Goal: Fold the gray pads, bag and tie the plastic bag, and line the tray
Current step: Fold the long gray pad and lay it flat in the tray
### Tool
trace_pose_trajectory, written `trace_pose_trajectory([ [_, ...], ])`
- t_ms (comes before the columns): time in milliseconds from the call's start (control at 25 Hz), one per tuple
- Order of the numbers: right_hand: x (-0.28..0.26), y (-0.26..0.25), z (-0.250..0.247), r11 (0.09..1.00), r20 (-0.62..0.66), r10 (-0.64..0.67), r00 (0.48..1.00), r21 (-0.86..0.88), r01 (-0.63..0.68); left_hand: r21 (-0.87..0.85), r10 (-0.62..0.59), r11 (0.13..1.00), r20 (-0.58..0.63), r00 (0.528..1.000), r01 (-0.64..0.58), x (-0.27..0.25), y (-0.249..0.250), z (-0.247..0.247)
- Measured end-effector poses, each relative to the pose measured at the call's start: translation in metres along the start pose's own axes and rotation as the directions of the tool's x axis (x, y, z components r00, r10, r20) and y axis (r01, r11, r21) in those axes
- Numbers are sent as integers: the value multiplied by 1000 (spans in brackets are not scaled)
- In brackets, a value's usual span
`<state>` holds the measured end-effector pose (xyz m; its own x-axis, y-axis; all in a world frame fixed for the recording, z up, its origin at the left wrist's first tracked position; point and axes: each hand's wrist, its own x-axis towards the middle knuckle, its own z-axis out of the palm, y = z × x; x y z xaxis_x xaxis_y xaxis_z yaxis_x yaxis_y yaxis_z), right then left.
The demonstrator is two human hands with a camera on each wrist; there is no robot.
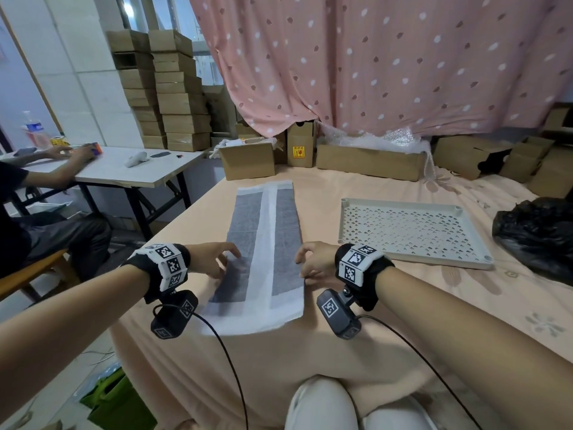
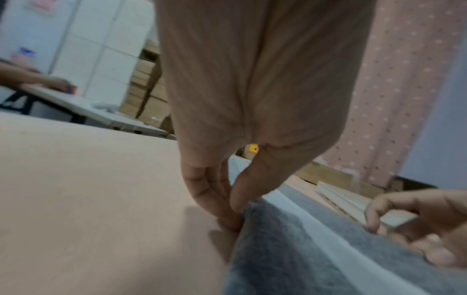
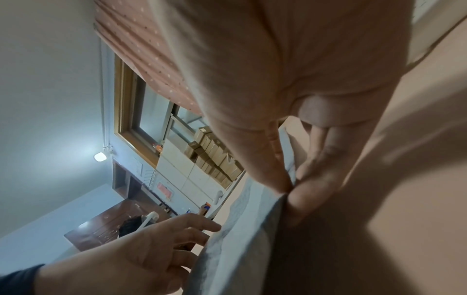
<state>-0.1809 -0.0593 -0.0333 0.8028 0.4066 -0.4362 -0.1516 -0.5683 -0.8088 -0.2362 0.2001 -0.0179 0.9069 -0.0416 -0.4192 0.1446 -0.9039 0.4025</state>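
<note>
Gray pad (image 1: pixel 263 243): lying flat, long axis running near to far. Left hand (image 1: pixel 214 259) pinching its left edge, right hand (image 1: pixel 313 263) pinching its right edge, both near end.

Black wristbands (image 1: pixel 167 268) with white marker tags, black wrist cameras (image 1: pixel 174 315), black cables, pale trousers (image 1: pixel 322 405).

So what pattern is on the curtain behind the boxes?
Pink curtain with white and darker dots; head view shows it best.
</note>
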Motion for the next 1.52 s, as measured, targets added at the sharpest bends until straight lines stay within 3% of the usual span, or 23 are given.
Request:
trace_pose_trajectory([
  [120, -14, 11, -23, 994, -1, 34, 999, -106, -34, 109, 135, 984, 32, 990, -138, -1, 23, 9],
  [280, -35, 26, -40, 982, -38, -27, 999, -186, 19, 249, 248, 936, 36, 968, -249, -5, 43, 21],
  [520, -49, 34, -47, 946, 106, -52, 993, -313, 83, 326, 270, 910, 5, 963, -257, -25, 30, 32],
  [720, -55, 23, -46, 853, 237, -88, 968, -483, 195, 389, 232, 888, 81, 969, -245, -38, 23, 45],
  [840, -54, 24, -46, 849, 279, -58, 959, -492, 195, 414, 232, 877, 76, 970, -242, -39, 20, 51],
  [960, -49, 29, -44, 790, 295, -125, 947, -547, 275, 422, 281, 865, 38, 959, -271, -35, 19, 57],
  [1120, -39, 38, -44, 826, 294, -198, 935, -464, 321, 419, 390, 839, -19, 921, -347, -32, 26, 57],
  [1320, -40, 40, -47, 814, 165, -380, 910, -408, 414, 399, 304, 870, 30, 952, -291, -34, 23, 39],
  [1440, -40, 36, -51, 864, 106, -406, 908, -278, 419, 265, 301, 917, 31, 953, -298, -34, 24, 25],
  [1520, -36, 33, -53, 890, 66, -391, 918, -225, 396, 69, 248, 967, -12, 969, -246, -33, 29, 17],
])
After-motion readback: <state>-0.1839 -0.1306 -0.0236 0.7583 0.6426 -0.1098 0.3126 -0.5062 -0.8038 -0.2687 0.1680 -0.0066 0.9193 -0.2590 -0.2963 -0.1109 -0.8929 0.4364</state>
